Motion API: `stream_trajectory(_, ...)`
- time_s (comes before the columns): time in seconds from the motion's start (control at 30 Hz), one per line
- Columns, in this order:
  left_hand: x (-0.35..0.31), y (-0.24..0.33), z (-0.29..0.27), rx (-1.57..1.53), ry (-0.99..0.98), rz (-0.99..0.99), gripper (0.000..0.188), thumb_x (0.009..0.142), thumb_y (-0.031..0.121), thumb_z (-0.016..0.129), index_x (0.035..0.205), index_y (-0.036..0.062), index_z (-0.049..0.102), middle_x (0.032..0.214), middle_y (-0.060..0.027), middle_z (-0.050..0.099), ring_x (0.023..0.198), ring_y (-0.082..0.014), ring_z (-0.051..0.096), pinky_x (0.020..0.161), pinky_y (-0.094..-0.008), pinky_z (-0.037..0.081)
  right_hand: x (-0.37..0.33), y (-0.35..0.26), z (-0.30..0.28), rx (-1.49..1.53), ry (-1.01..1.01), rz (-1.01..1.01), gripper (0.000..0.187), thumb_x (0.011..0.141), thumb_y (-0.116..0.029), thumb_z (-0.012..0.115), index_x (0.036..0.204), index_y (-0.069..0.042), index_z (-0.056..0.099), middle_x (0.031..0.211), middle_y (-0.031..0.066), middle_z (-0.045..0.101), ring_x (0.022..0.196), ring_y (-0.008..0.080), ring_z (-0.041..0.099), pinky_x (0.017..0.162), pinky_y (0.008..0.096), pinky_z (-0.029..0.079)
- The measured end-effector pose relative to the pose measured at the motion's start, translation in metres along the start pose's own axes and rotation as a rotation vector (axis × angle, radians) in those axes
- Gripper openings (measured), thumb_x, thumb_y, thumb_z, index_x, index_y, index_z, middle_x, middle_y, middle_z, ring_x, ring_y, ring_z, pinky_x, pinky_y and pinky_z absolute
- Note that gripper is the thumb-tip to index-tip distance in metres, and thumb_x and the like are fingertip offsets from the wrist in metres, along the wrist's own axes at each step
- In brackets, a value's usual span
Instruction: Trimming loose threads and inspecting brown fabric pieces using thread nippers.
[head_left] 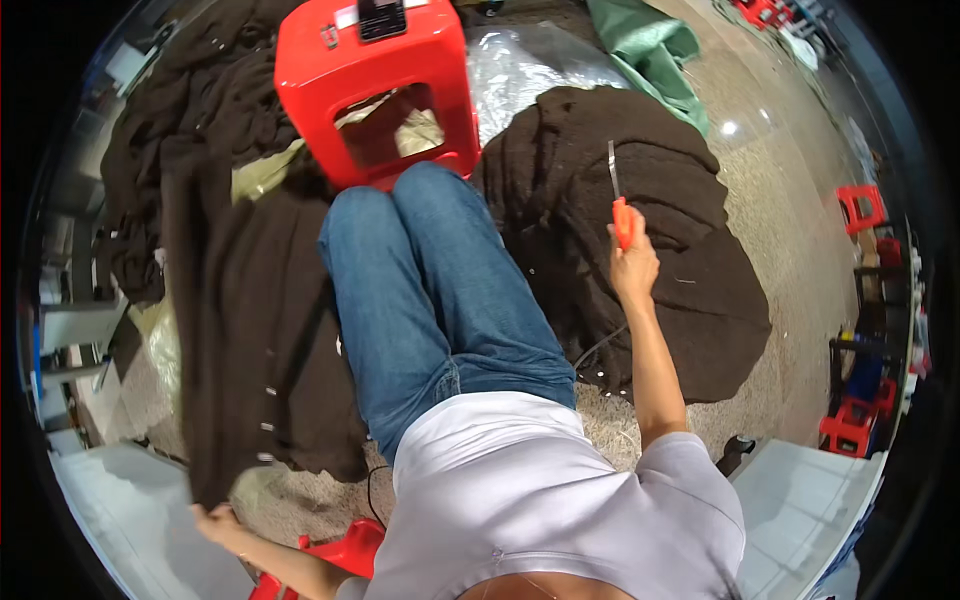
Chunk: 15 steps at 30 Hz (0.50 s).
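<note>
At the lower left, my left hand (215, 524) is closed on the hem of a dark brown knit cardigan (285, 350), which stretches alongside my left leg. Light buttons run down its edge, and the part near the hand is blurred. My right hand (633, 268) grips a tool with an orange handle and a narrow metal blade (619, 195), pointing away from me. Whether the tool is scissors or a knife I cannot make out. Beneath that hand lies a large heap of brown knit fabric (690, 330) to the right of my legs.
Beyond my knees stands a red plastic stool (300, 95) bearing a phone (382, 18) and a small metal item (329, 36). Clear plastic sheeting (530, 62) and green cloth (650, 50) lie behind. More brown garments (225, 95) spread at far left. Red stools (860, 210) stand at right.
</note>
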<state>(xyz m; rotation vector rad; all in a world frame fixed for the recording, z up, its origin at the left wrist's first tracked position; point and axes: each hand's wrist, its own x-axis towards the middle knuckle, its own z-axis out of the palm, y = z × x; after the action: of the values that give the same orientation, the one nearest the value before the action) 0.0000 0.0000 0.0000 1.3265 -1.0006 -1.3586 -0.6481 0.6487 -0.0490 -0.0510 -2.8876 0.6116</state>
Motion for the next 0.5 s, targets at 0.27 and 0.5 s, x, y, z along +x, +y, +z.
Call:
stream_trajectory(0.27, -0.127, -0.159, 0.192, 0.37, -0.041, -0.168, 0.018, 0.092, 0.014, 0.064, 0.11, 0.0137, 0.063, 0.087, 0.003, 0.061, 0.068, -0.0087, 0.054, 0.05, -0.0247, 0.044, -0.002, 0.055, 0.092, -0.254, 0.046, -0.074, 0.051, 0.083, -0.022, 0.069, 0.128, -0.019, 0.044, 0.086, 0.0169, 0.061, 0.07, 0.0374, 0.066, 0.058, 0.0503, 0.052)
stream_trajectory(0.5, -0.285, -0.057, 0.425, -0.027, -0.974, -0.367, 0.036, 0.097, 0.015, 0.058, 0.126, -0.0059, 0.052, 0.122, -0.0229, 0.06, 0.111, -0.028, 0.062, 0.099, -0.0367, 0.05, -0.028, -0.019, 0.009, 0.357, -0.118, 0.191, 0.024, 0.085, -0.025, 0.063, 0.102, -0.01, 0.058, 0.082, 0.0243, 0.066, 0.083, 0.0451, 0.064, 0.068, 0.0526, 0.048)
